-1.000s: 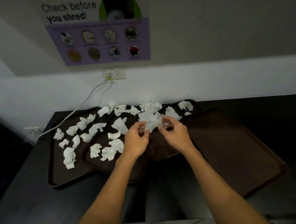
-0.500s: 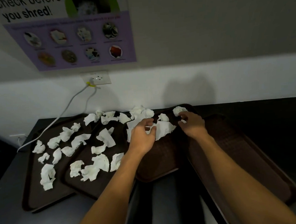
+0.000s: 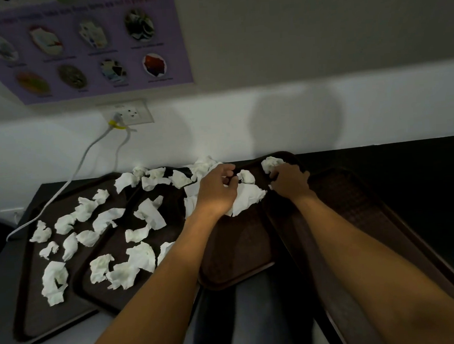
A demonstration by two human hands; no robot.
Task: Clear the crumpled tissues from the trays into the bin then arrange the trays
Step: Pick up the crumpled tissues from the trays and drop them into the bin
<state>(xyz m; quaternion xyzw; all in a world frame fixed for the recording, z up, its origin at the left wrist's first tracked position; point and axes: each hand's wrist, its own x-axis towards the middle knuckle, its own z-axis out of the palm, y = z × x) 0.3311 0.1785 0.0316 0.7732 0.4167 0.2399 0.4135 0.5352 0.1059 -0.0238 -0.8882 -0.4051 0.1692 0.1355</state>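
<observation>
The right hand [image 3: 288,179] has left the shared bundle and gone out to the far back corner, while the left hand [image 3: 216,191] has stayed on the pile. The left hand's fingers curl down over a gathered wad of tissue [image 3: 246,197] and grip it against the middle tray [image 3: 234,252]. The right hand's fingers are curled against a far ball of tissue [image 3: 272,163] by that tray's back rim; its fingertips are hidden, so I cannot tell whether it has hold of it. A small piece [image 3: 247,176] lies between the two hands.

The step in hand looks like sweeping this tray's tissues into one handful. It would go best by drawing the far ball and the small piece back into the wad, then lifting everything together (loose paper sheds bits if it is grabbed in a hurry).

Further out, the right tray [image 3: 371,215] holds no tissue that I can see and overlaps the middle one. The second tray [image 3: 100,296] carries many crumpled tissues [image 3: 140,255], and the left tray [image 3: 31,306] carries many more [image 3: 55,280]. All four trays sit askew on the dark counter [image 3: 408,172]. The bin is not in view, so most of the clearing seems yet to be done.
</observation>
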